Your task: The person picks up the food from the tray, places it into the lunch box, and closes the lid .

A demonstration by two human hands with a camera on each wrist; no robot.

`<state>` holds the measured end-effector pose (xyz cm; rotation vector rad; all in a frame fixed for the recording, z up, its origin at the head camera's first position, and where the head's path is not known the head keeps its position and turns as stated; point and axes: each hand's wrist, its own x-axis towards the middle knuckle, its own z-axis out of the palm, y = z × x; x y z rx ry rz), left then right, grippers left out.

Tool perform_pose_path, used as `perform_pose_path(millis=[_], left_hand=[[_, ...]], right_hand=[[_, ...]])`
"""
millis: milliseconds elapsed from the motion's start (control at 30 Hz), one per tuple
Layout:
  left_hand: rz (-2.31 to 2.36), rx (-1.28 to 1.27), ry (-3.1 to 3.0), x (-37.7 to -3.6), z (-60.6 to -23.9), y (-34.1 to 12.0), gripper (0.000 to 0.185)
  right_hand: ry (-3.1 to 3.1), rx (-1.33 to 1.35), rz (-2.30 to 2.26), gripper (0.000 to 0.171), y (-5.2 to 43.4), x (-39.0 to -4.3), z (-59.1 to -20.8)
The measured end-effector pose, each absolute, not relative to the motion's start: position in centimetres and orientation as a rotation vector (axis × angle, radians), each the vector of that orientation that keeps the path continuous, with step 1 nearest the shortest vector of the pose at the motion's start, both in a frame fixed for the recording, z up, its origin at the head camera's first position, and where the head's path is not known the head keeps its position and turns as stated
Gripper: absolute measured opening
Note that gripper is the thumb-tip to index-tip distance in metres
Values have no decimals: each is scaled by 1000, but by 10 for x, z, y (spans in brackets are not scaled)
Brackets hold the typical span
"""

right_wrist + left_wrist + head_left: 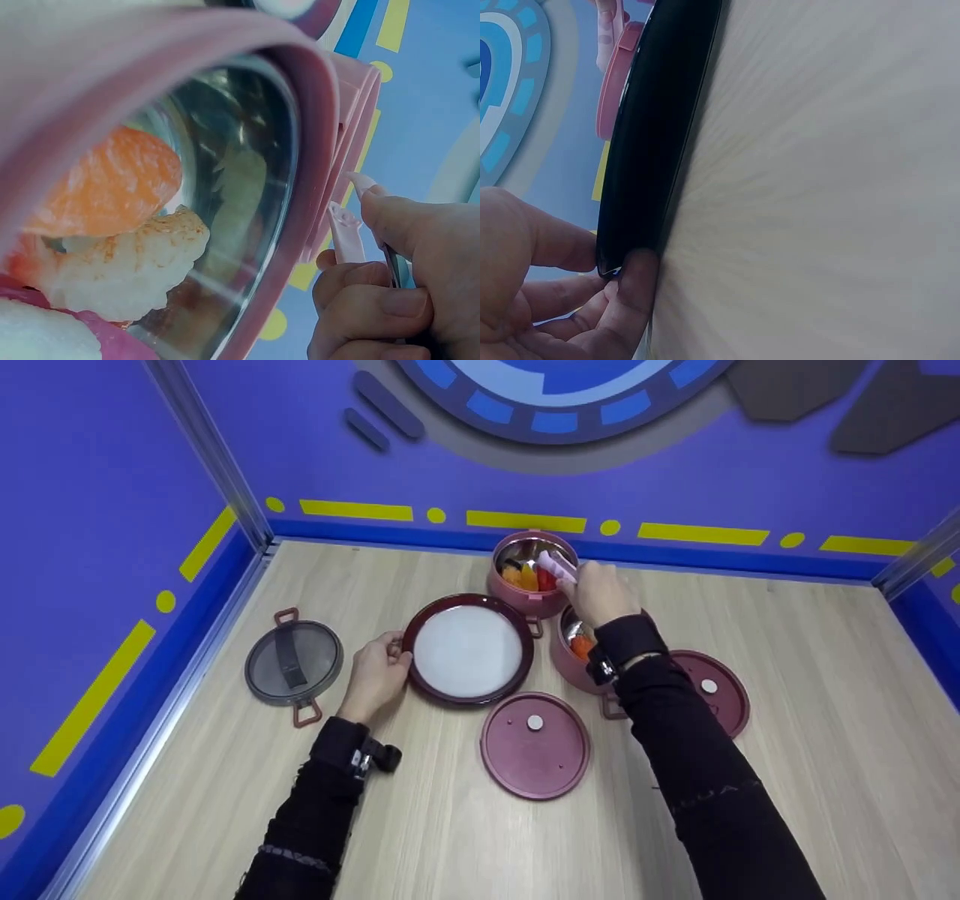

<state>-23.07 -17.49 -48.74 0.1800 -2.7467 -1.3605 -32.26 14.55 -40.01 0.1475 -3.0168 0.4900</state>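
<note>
Midway through the work, a person's right hand (600, 594) grips pale pink plastic tongs (556, 564), their tips dipped into the far pink round container with a shiny steel lining (531, 574), where orange, yellow and red food pieces sit. The right wrist view shows fingers curled round the tongs (346, 232) beside a pink container's rim (300, 142), with sushi-like pieces, an orange-topped one (112, 180) among them, lying inside.

The left hand (375, 675) holds the left edge of a round dark-red plate with a white centre (469, 651), thumb and fingers pinching its rim (641, 165) as it rests on the pale wood-grain bench (420, 825). That plate looks bare: no food lies on it yet.

A second pink steel-lined container (576, 649) stands just right of the plate, partly hidden under the right wrist, with something orange inside. Two flat dark-red round lids (534, 744) (712, 690) lie off on the bench near it, and a smoky grey translucent lid with red handles (294, 664) rests to the far left, well apart.

Judging from this, the containers are opened and the lids set aside; no food has reached the plate, so the moving of pieces seems barely begun. Whether the tongs hold a piece cannot be told.
</note>
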Motion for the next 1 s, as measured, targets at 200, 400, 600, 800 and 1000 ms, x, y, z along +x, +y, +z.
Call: perform_pose_path(millis=[200,400,600,800,1000], left_hand=[[-1368,182,-2743,-231,-487,-175,39],[-1374,186,-2748,-231,-487,-175,39],[-1383,191,-2752,-231,-487,-175,40],[-1374,178,-2769,-231,-486,-176,42],[-1342,169,-2775,-230,-486,-176,41]], right_hand=[[-2986,163,495,43,146,-320,-402],[-2966,153,538,43,148,-318,-402],[-2943,160,567,43,153,-317,-402],[-2929,148,639,50,165,-316,-401],[-2883,121,723,52,187,-315,-402]])
